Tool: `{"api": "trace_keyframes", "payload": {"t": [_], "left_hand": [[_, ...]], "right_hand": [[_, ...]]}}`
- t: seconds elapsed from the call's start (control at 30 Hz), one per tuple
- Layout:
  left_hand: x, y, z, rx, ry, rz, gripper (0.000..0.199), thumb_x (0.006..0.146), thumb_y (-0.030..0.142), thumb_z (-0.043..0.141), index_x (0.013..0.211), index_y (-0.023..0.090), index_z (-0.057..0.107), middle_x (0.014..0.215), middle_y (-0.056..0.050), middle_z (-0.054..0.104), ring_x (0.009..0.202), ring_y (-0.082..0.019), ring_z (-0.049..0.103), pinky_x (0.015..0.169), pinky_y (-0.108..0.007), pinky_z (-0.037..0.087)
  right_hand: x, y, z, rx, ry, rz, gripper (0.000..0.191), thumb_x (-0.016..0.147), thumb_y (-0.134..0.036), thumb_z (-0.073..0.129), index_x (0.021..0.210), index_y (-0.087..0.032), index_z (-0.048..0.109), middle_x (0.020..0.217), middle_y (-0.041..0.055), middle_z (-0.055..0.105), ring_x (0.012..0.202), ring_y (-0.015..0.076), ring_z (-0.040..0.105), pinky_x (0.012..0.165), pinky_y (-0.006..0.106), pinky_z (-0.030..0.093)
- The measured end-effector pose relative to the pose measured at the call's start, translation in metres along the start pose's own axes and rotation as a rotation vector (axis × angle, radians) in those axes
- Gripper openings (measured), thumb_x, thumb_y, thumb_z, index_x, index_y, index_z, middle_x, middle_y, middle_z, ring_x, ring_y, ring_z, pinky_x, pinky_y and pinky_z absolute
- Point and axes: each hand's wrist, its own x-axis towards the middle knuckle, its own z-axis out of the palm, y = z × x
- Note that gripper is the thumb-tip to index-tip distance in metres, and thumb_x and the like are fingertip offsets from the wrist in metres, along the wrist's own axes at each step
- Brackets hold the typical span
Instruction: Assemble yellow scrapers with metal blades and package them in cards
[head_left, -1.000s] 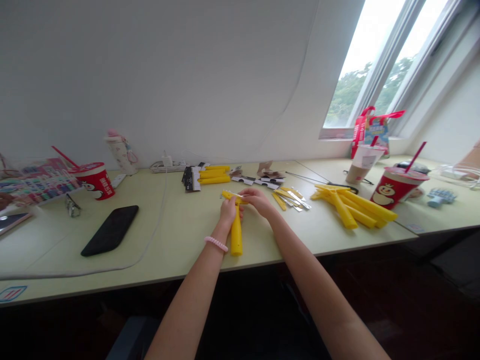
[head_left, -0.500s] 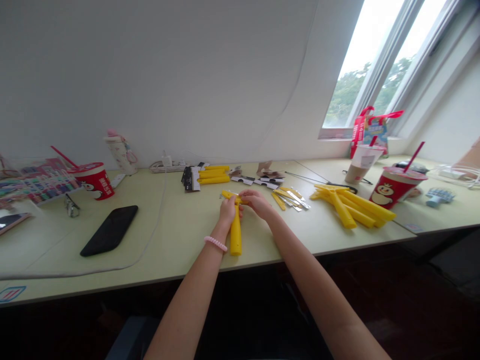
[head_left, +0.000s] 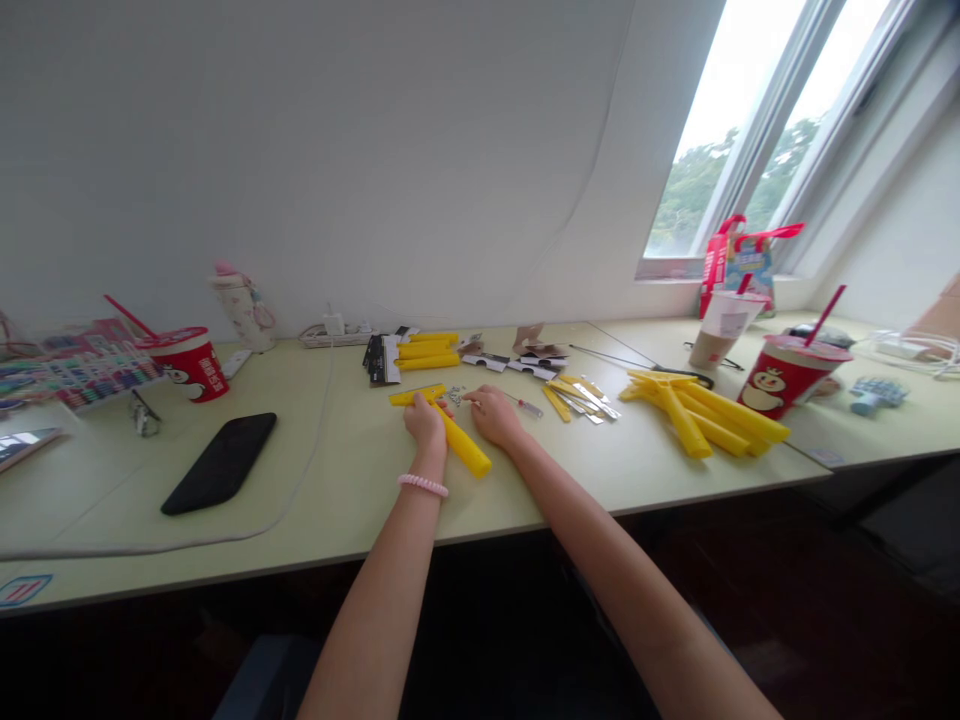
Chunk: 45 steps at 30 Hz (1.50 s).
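My left hand (head_left: 427, 422) is wrapped round a yellow T-shaped scraper (head_left: 466, 446), whose handle slants down to the right. Just right of it, my right hand (head_left: 493, 415) reaches its fingertips to the table beside small metal screws (head_left: 455, 397); whether it pinches one is too small to tell. Behind my right hand lies a screwdriver (head_left: 529, 408) with a clear handle. Flat blades and yellow strips (head_left: 581, 397) are spread to the right. A pile of yellow scrapers (head_left: 694, 410) lies farther right.
Yellow handles (head_left: 427, 351) and black-and-white packets (head_left: 382, 360) lie at the back. A black phone (head_left: 220, 463) and a cable are at left. Red cups (head_left: 196, 365) stand at left and right (head_left: 780, 378). The table's front edge (head_left: 480, 537) runs below my hands.
My right hand has come away from the scraper and down to the screws. My left hand has moved slightly left, tilting the scraper. The screws and screwdriver are now uncovered.
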Motion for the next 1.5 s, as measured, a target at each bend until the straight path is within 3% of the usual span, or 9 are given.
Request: {"api": "trace_keyframes", "payload": {"t": [0.2, 0.47, 0.77, 1.0, 1.17, 1.33, 1.5], "left_hand": [[0.002, -0.001, -0.001, 0.062, 0.008, -0.014, 0.012, 0.076, 0.025, 0.037, 0.074, 0.016, 0.044, 0.049, 0.000, 0.052, 0.034, -0.011, 0.049, 0.039, -0.023, 0.041], [0.001, -0.003, -0.001, 0.112, -0.047, -0.021, 0.013, 0.076, 0.025, 0.037, 0.075, 0.016, 0.046, 0.049, 0.000, 0.053, 0.034, -0.011, 0.049, 0.038, -0.022, 0.040], [0.002, -0.002, -0.001, 0.066, -0.049, -0.038, 0.012, 0.076, 0.025, 0.036, 0.072, 0.017, 0.045, 0.049, 0.000, 0.052, 0.034, -0.011, 0.048, 0.038, -0.022, 0.039], [0.000, 0.000, 0.000, 0.096, -0.052, -0.055, 0.013, 0.076, 0.025, 0.036, 0.073, 0.017, 0.046, 0.051, 0.000, 0.052, 0.036, -0.011, 0.050, 0.039, -0.023, 0.040], [0.000, -0.001, 0.000, 0.099, -0.052, -0.065, 0.013, 0.077, 0.025, 0.036, 0.076, 0.017, 0.047, 0.052, 0.000, 0.052, 0.036, -0.012, 0.049, 0.040, -0.024, 0.041], [-0.002, 0.000, 0.000, 0.096, -0.068, -0.065, 0.013, 0.077, 0.025, 0.036, 0.075, 0.016, 0.046, 0.050, 0.000, 0.051, 0.035, -0.011, 0.048, 0.039, -0.022, 0.040], [-0.003, 0.001, 0.000, 0.101, -0.078, -0.068, 0.014, 0.077, 0.025, 0.036, 0.076, 0.016, 0.046, 0.050, 0.000, 0.051, 0.034, -0.011, 0.048, 0.038, -0.023, 0.040]], "right_hand": [[0.006, -0.007, 0.007, -0.193, -0.062, -0.062, 0.042, 0.083, -0.015, 0.036, 0.121, -0.020, 0.053, 0.103, 0.0100, 0.057, 0.095, 0.0194, 0.049, 0.084, 0.028, 0.035], [0.018, -0.004, 0.013, -0.199, -0.077, 0.017, 0.041, 0.086, -0.016, 0.031, 0.120, -0.024, 0.053, 0.105, 0.0097, 0.055, 0.095, 0.0202, 0.051, 0.077, 0.028, 0.036], [0.017, -0.005, 0.009, -0.125, -0.040, 0.071, 0.033, 0.084, -0.017, 0.037, 0.098, -0.021, 0.067, 0.095, 0.0094, 0.059, 0.088, 0.0189, 0.055, 0.070, 0.025, 0.038], [0.022, 0.013, 0.011, 0.076, 0.051, 0.163, 0.027, 0.074, -0.010, 0.046, 0.087, -0.018, 0.070, 0.092, 0.0069, 0.066, 0.086, 0.0168, 0.057, 0.081, 0.027, 0.040], [0.024, 0.024, 0.009, 0.126, 0.093, 0.238, 0.028, 0.071, -0.009, 0.047, 0.084, -0.019, 0.070, 0.085, 0.0048, 0.068, 0.080, 0.0166, 0.058, 0.078, 0.027, 0.043], [0.020, 0.017, 0.007, 0.018, 0.066, 0.142, 0.030, 0.079, -0.014, 0.043, 0.098, -0.019, 0.067, 0.097, 0.0072, 0.062, 0.092, 0.0174, 0.054, 0.080, 0.027, 0.040], [0.017, 0.011, 0.006, -0.075, 0.021, 0.069, 0.025, 0.082, -0.021, 0.045, 0.090, -0.020, 0.068, 0.095, 0.0077, 0.058, 0.098, 0.0189, 0.048, 0.079, 0.027, 0.038]]}}
